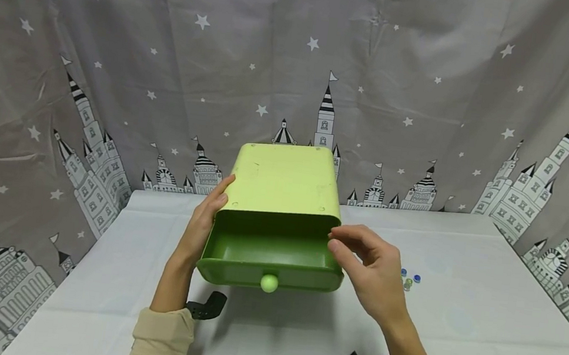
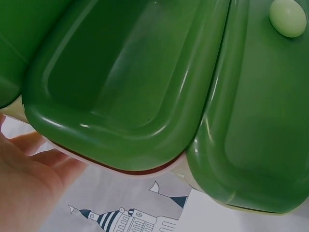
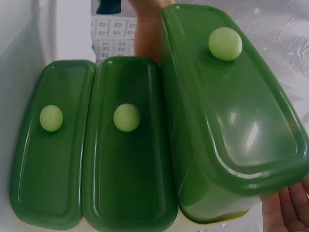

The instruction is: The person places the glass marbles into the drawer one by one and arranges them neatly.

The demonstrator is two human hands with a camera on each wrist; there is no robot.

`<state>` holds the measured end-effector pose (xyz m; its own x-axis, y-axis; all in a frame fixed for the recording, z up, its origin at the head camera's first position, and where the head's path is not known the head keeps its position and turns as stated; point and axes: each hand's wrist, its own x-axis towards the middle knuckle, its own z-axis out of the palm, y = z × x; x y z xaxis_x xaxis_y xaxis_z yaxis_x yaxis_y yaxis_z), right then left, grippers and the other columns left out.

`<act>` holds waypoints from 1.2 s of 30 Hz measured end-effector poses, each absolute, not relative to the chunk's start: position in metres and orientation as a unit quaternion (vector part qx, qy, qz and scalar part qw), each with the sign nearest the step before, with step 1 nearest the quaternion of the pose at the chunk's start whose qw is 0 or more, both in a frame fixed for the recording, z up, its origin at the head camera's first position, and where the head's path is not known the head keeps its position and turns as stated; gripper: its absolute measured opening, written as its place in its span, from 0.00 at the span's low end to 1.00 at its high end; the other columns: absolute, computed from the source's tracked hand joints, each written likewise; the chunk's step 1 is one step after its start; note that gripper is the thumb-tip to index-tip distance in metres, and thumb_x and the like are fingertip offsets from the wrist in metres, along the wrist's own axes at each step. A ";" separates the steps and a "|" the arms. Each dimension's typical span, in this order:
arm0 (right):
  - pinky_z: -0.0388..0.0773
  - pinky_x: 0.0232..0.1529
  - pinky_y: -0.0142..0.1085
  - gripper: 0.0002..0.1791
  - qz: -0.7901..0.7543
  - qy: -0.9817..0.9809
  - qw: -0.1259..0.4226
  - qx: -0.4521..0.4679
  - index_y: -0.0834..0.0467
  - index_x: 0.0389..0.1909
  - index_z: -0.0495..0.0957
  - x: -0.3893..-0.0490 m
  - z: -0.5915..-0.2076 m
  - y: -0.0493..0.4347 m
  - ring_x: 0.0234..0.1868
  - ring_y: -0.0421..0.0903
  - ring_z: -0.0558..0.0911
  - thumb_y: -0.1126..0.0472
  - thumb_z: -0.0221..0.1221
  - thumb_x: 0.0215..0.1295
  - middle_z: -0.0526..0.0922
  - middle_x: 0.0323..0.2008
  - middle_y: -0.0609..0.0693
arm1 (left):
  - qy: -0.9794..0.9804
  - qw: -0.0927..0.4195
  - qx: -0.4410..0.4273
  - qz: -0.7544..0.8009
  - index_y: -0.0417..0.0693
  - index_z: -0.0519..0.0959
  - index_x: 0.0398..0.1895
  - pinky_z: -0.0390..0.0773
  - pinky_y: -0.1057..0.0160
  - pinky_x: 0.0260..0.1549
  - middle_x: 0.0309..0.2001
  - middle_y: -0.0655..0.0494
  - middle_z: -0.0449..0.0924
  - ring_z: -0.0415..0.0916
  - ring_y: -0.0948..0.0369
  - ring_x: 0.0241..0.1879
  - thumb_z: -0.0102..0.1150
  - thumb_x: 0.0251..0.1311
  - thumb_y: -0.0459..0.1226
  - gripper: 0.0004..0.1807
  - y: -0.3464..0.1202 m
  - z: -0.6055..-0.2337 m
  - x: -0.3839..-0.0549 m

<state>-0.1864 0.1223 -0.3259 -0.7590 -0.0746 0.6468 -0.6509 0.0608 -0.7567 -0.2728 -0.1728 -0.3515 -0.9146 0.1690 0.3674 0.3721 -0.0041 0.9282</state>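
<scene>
A light-green drawer cabinet stands on the table with its top drawer pulled out and a round knob on the drawer's front. In the right wrist view, the middle drawer and bottom drawer are closed. My left hand rests along the cabinet's left side, with extended fingers reaching up its edge. At the drawer's right rim is my right hand, its thumb and fingers bent and overlapping the rim in the head view. Those fingers show loosely beside the drawer in the right wrist view.
Several small blue and greenish glass pieces lie on the white tablecloth, right of the right hand. Behind the table hangs a grey curtain with stars and castles.
</scene>
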 end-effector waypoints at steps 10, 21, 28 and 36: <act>0.77 0.47 0.32 0.08 0.603 -0.719 0.254 0.232 0.69 0.42 0.82 -0.194 -0.324 0.142 0.42 0.44 0.83 0.75 0.62 0.62 0.83 0.40 0.57 | -0.701 0.076 -0.193 -0.682 0.46 0.53 0.78 0.45 0.50 0.70 0.77 0.53 0.47 0.45 0.59 0.74 0.34 0.76 0.42 0.29 -0.172 -0.350 -0.273; 0.78 0.46 0.31 0.13 0.628 -0.738 0.193 0.155 0.70 0.48 0.80 -0.209 -0.328 0.178 0.43 0.42 0.83 0.69 0.64 0.64 0.84 0.43 0.53 | -0.702 0.072 -0.192 -0.682 0.47 0.53 0.78 0.45 0.49 0.69 0.77 0.54 0.46 0.44 0.59 0.74 0.34 0.76 0.43 0.30 -0.172 -0.351 -0.272; 0.76 0.46 0.29 0.14 0.633 -0.740 0.174 0.145 0.72 0.48 0.79 -0.217 -0.334 0.191 0.44 0.42 0.82 0.67 0.63 0.66 0.84 0.42 0.48 | -0.703 0.072 -0.191 -0.682 0.47 0.53 0.78 0.45 0.49 0.69 0.77 0.53 0.46 0.44 0.59 0.73 0.34 0.76 0.43 0.30 -0.173 -0.351 -0.272; 0.76 0.46 0.28 0.16 0.645 -0.734 0.170 0.127 0.75 0.49 0.78 -0.224 -0.341 0.199 0.44 0.41 0.82 0.67 0.63 0.66 0.84 0.42 0.48 | -0.701 0.072 -0.192 -0.683 0.46 0.53 0.78 0.44 0.49 0.70 0.77 0.54 0.47 0.44 0.59 0.74 0.34 0.77 0.43 0.29 -0.173 -0.351 -0.272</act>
